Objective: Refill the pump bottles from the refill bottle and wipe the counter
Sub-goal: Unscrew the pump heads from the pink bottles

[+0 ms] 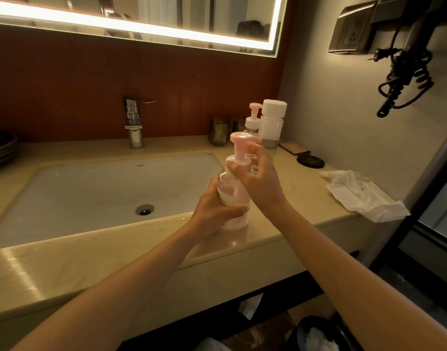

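Faintly, the sink (65,188) reads "HEGII"; the pump bottle (236,201) label (221,197) is illegible.

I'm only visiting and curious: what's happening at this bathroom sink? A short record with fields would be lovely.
place: bathroom counter beside a sink
front pump bottle: tilted, pinkish liquid inside
left hand: grips the bottle's body
right hand: grips its pink pump top
behind: second pump bottle and white-capped refill bottle, upright, side by side
white cloth: crumpled at the counter's right edge
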`<state>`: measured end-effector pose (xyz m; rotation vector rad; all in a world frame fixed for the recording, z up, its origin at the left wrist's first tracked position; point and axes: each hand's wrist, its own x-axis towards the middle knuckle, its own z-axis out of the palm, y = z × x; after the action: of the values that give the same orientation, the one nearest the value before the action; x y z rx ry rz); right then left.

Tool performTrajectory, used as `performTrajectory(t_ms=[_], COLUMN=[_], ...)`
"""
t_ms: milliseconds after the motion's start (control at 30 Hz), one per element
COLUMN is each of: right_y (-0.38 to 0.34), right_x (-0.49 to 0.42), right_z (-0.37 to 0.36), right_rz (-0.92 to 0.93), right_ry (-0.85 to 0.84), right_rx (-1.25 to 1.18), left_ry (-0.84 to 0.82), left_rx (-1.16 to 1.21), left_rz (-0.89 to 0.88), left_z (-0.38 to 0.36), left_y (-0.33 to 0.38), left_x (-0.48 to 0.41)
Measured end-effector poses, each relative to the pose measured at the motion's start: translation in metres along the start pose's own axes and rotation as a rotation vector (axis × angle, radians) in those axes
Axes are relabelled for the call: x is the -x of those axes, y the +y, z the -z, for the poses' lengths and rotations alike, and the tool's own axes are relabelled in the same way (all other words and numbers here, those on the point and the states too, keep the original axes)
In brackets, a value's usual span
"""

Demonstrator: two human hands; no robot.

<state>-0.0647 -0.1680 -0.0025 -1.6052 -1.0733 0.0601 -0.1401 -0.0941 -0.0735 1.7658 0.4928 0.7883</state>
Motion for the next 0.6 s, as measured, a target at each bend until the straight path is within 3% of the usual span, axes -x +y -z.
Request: performTrajectory(t_ms=[133,367,600], right_y=[0.0005,0.0016,0.0059], right_x=[-0.0011,-0.0028,-0.0022], right_z=[-0.0024,0.0031,-0.0023], right_rz=[0.056,-0.007,0.087], right_ry=[0.114,-0.033,0.080], right_rx=[0.117,-0.111,0.162], left_ry=[-0.002,0.007,-0.005], left_rx=[-0.004,-0.007,-0.016], left_rz=[0.004,-0.007,-0.006], left_z=[-0.0001,0.0015,0.0023], left_y=[0.0005,-0.0030,-0.0060], left_x=[-0.0011,-0.0006,-0.0021])
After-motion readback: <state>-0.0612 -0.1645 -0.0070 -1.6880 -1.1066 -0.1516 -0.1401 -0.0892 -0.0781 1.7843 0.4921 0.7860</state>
